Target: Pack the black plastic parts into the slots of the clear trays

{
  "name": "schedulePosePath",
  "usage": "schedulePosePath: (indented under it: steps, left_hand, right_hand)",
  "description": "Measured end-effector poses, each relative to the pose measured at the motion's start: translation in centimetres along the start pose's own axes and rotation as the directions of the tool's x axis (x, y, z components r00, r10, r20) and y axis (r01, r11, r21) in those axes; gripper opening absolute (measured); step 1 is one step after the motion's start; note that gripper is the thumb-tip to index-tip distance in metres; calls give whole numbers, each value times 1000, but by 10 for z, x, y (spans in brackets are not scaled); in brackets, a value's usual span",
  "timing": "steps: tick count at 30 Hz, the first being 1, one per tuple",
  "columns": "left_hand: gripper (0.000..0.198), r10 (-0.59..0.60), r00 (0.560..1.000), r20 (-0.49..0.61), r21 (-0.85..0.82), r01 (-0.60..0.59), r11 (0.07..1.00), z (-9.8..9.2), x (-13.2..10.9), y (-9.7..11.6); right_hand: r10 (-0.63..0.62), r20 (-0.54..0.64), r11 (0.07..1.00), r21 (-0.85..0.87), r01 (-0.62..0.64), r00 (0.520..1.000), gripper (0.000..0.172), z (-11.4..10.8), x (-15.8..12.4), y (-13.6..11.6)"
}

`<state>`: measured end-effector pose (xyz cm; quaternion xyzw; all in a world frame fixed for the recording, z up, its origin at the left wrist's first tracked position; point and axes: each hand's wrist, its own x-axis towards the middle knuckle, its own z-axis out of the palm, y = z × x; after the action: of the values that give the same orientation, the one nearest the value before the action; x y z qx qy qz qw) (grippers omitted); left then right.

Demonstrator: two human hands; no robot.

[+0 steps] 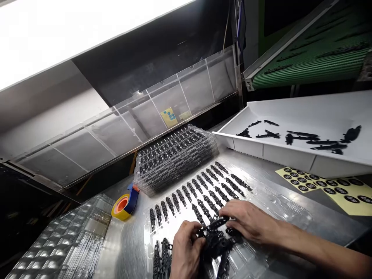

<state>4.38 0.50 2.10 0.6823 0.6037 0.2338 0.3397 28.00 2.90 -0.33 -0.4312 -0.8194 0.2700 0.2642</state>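
Observation:
Low in the view, my left hand is closed, thumb and fingers pinching a black perforated part at the edge of a loose pile. My right hand is closed too, its fingertips on the end of a slim black perforated part above the pile. Beneath both hands lies the pile of black parts, partly hidden by my fingers. Behind it, a clear plastic tray holds rows of the same slim black parts. More black parts lie left of my left hand.
Filled clear trays are stacked behind. Empty clear trays stand at left, beside a yellow and blue tape roll. At right are a white bin with black parts, sticker sheets and a green conveyor belt.

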Motion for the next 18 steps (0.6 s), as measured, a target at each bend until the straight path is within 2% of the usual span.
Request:
schedulePosePath:
  steps: [2,3,5,7,9,13,16,18]
  left_hand:
    - [21,-6,993,-117,-138,-10,990,-5,-2,-5]
    - [23,-52,981,-188,-234,7,972,-9,-4,-9]
    - [34,-196,930,-310,-425,48,904,-16,-9,-16]
    - [47,-319,874,-367,-553,71,830,-22,-15,-22]
    - [57,-392,842,-370,-627,85,775,-25,-21,-28]
    - [64,-463,803,-376,-697,85,712,-30,-28,-36]
    - [60,-448,781,-435,-683,37,729,-33,-30,-41]
    - [57,-438,790,-429,-685,31,728,-34,-29,-43]
  right_hand:
    - [24,6,983,181,-24,1000,22,-15,0,-2]
    - [35,-6,968,250,-33,999,25,-23,3,-5]
    - [36,-51,950,311,-19,998,31,-34,14,-11]
    - [5,-67,959,282,14,998,33,-37,36,-19]
    - [-20,18,986,163,17,1000,33,-29,64,-27]
    - [-17,246,997,-74,36,969,36,4,114,-36]
    - [-45,330,986,-135,95,943,51,29,131,-37]
    - [-55,360,976,-178,127,931,56,39,133,-37]
